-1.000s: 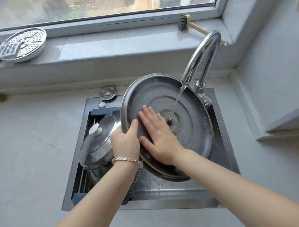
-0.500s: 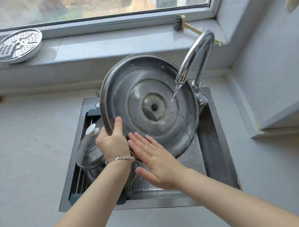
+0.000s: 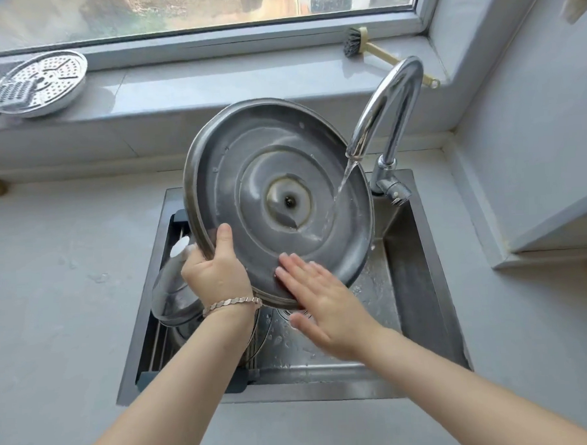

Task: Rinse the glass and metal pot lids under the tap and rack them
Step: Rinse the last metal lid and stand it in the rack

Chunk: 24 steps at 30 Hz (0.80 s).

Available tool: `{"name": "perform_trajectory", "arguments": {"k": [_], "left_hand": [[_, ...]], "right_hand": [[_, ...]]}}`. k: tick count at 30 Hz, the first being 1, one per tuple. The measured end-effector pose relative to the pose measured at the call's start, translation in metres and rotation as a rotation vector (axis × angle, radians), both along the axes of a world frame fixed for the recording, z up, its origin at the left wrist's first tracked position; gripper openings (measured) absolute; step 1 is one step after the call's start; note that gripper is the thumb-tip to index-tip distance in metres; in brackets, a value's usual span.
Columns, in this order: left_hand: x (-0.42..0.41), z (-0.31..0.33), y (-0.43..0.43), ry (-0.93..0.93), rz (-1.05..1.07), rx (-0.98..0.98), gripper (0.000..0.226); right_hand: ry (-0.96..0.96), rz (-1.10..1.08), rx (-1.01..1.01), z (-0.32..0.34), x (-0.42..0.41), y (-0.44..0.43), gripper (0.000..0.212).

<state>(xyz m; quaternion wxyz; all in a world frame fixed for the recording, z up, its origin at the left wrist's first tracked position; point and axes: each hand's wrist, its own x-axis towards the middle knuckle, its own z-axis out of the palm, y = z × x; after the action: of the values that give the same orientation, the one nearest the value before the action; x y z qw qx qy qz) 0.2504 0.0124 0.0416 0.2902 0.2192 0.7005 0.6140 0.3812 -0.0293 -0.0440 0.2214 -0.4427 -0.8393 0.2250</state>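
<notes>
A large metal pot lid (image 3: 249,177) is held tilted over the sink, its hollow inner side facing me. Water from the chrome tap (image 3: 390,110) runs onto its right part. My left hand (image 3: 217,269) grips the lid's lower left rim, thumb on the inside. My right hand (image 3: 322,301) lies flat with fingers spread at the lid's lower edge, fingertips touching the inner face. Behind my left hand a smaller lid with a white knob (image 3: 169,288) leans in the rack (image 3: 156,342) on the sink's left side.
The steel sink (image 3: 419,284) is set in a grey counter (image 3: 63,299). On the window sill lie a perforated steamer plate with a grater (image 3: 40,83) at the left and a dish brush (image 3: 375,49) behind the tap. A wall rises at the right.
The lid has been raised and tipped more upright, so the water now strikes its right side instead of the centre. My right hand slid from the lid's middle down to its lower edge.
</notes>
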Motion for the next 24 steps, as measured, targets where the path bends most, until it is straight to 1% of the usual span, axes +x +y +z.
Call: {"name": "perform_trajectory", "arguments": {"k": [3,5,8,10,11,12,14,15,16,17,18,20,21,22,24], "left_hand": [[-0.009,0.002,-0.006,0.006,-0.062,-0.069,0.006],[-0.010,0.001,-0.013,0.033,-0.137,-0.138,0.010],[-0.009,-0.005,-0.022,0.012,-0.201,-0.260,0.024],[-0.006,-0.010,-0.026,-0.011,-0.218,-0.307,0.025],[-0.004,-0.011,-0.027,-0.004,-0.234,-0.323,0.025],[-0.001,-0.012,-0.028,0.010,-0.262,-0.337,0.026],[0.004,-0.014,-0.031,0.025,-0.321,-0.368,0.027],[0.004,-0.015,-0.031,0.016,-0.341,-0.392,0.026],[0.003,-0.017,-0.032,-0.005,-0.357,-0.420,0.025],[0.000,-0.019,-0.032,-0.030,-0.371,-0.448,0.024],[-0.003,-0.020,-0.031,-0.055,-0.388,-0.469,0.023],[-0.006,-0.020,-0.031,-0.093,-0.433,-0.493,0.019],[-0.005,-0.020,-0.031,-0.102,-0.455,-0.502,0.018],[-0.002,-0.020,-0.031,-0.110,-0.475,-0.509,0.017],[0.004,-0.020,-0.031,-0.139,-0.512,-0.517,0.020]], "right_hand": [[-0.174,-0.208,-0.164,-0.008,0.035,0.018,0.083],[-0.309,-0.306,-0.242,-0.013,0.051,0.033,0.086],[-0.470,-0.437,-0.325,-0.016,0.061,0.050,0.074],[-0.465,-0.510,-0.398,-0.015,0.051,0.048,0.072],[-0.422,-0.509,-0.432,-0.013,0.041,0.044,0.072],[-0.345,-0.459,-0.447,-0.010,0.028,0.037,0.072],[-0.189,-0.253,-0.427,-0.004,0.004,0.021,0.075],[-0.164,-0.155,-0.400,-0.002,-0.001,0.015,0.080],[-0.179,-0.098,-0.375,-0.003,0.002,0.015,0.084],[-0.215,-0.097,-0.360,-0.007,0.011,0.021,0.086],[-0.263,-0.148,-0.360,-0.011,0.022,0.028,0.084],[-0.389,-0.327,-0.424,-0.016,0.042,0.038,0.077],[-0.417,-0.359,-0.461,-0.016,0.045,0.040,0.075],[-0.407,-0.320,-0.464,-0.014,0.040,0.038,0.074],[-0.304,-0.106,-0.368,-0.004,0.017,0.028,0.076]]}}
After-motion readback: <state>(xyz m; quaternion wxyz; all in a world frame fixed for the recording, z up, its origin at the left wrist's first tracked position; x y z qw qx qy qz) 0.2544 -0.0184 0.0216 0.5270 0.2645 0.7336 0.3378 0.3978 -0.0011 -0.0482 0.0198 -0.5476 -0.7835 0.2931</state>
